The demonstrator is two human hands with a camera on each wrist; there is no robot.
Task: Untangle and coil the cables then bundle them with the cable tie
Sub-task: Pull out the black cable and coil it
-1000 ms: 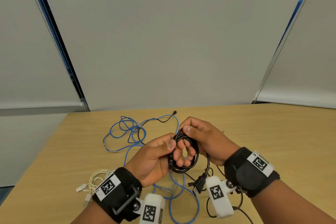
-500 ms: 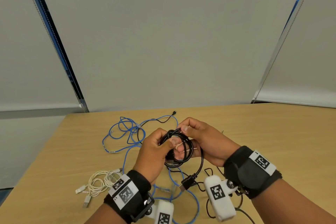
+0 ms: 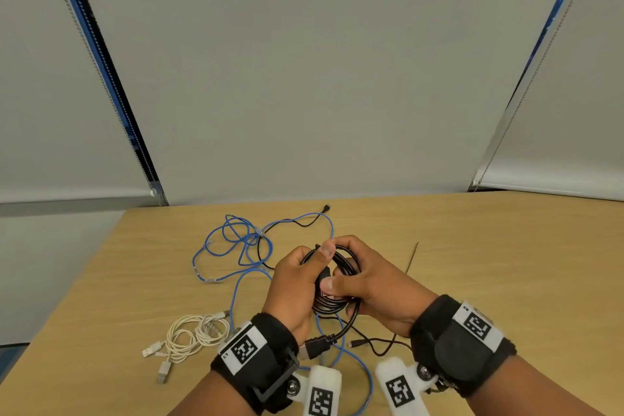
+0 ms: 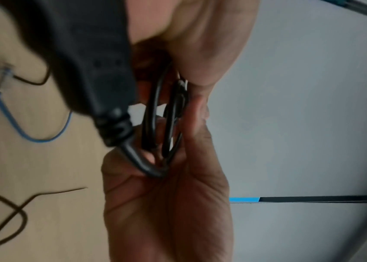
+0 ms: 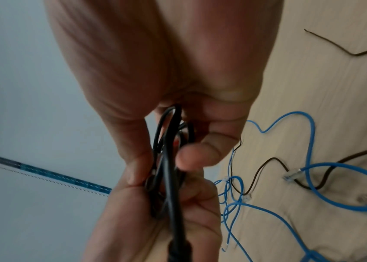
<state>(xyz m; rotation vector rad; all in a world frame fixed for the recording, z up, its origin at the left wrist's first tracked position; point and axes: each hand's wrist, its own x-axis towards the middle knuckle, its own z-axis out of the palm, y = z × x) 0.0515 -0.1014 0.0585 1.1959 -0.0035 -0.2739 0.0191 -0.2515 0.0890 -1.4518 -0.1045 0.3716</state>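
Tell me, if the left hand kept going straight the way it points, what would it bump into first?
Likely the right hand: the left hand points at it across the black cable coil that both hold. Depth is unclear.

Above the middle of the table (image 3: 506, 263), the left hand (image 3: 293, 284) and right hand (image 3: 374, 284) meet around a coiled cable (image 3: 344, 262), its plug (image 3: 312, 348) hanging near the left wrist. Behind and to the left of the hands a loose cable tangle (image 3: 236, 243) sprawls on the tabletop. A smaller coiled bundle (image 3: 192, 336) lies at front left (a thin tie (image 3: 412, 257) lies to the right of the hands).
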